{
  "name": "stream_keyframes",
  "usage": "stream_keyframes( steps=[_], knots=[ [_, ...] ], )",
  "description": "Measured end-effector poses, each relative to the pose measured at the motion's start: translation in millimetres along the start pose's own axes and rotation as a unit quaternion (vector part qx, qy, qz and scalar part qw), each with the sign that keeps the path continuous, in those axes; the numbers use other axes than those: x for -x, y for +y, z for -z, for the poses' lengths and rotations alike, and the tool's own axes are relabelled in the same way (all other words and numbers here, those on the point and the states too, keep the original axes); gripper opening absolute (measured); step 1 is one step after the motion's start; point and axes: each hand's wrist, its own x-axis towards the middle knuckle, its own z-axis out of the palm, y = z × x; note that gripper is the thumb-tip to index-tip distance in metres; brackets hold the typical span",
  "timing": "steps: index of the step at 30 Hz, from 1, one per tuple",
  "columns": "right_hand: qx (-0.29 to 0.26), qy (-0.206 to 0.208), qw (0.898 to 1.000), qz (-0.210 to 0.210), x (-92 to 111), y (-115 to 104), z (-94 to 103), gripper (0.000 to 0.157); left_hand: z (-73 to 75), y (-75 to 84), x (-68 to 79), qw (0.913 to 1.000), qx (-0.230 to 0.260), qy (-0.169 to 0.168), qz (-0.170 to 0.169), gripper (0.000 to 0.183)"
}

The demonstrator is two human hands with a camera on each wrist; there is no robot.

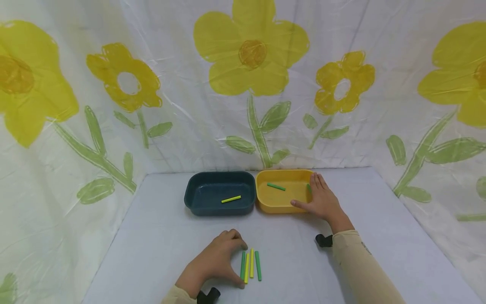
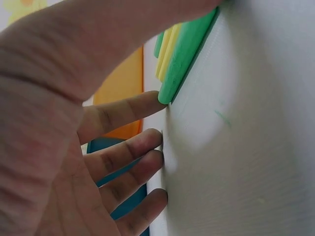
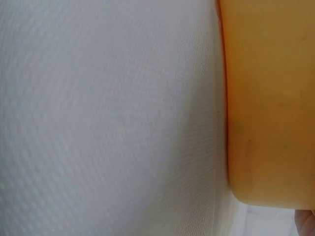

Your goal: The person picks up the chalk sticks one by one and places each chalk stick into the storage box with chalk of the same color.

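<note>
My left hand (image 1: 218, 257) is at the near side of the table, its thumb and index fingertip at the two ends of the leftmost green stick (image 2: 189, 54), pinching it lengthwise. That stick lies on the cloth. Beside it lie two yellow sticks (image 1: 252, 264) and another green stick (image 1: 258, 266). My right hand (image 1: 322, 200) is over the right end of the yellow tray (image 1: 281, 209), fingers extended and thumb apart. A green stick (image 1: 309, 188) shows inside the tray, partly hidden by this hand. Another green stick (image 1: 276, 186) lies farther left in the tray.
A dark blue tray (image 1: 220, 211) stands left of the yellow one, close against it, with one yellow stick (image 1: 230, 199) inside. White cloth (image 1: 152, 236) covers the table. A flower-printed curtain (image 1: 182, 139) hangs behind and along both sides.
</note>
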Motion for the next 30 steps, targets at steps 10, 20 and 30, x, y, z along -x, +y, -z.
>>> stream_keyframes(
  steps=[10, 20, 30],
  knots=[
    [-0.002, -0.002, 1.000, -0.002, 1.3, -1.2, -0.2, 0.132, 0.3, 0.6, 1.7, 1.0000, 0.005, 0.003, 0.003, 0.074],
    [0.000, -0.005, 1.000, -0.005, 0.3, 0.0, -1.0, 0.132, 3.4, 3.4, 3.1, 0.9999, 0.015, 0.000, 0.000, 0.073],
    [0.000, 0.002, 1.000, 0.000, 0.4, 0.8, -1.2, 0.133, 3.4, 4.2, 4.1, 0.9997, -0.001, 0.018, -0.017, 0.074]
  ],
)
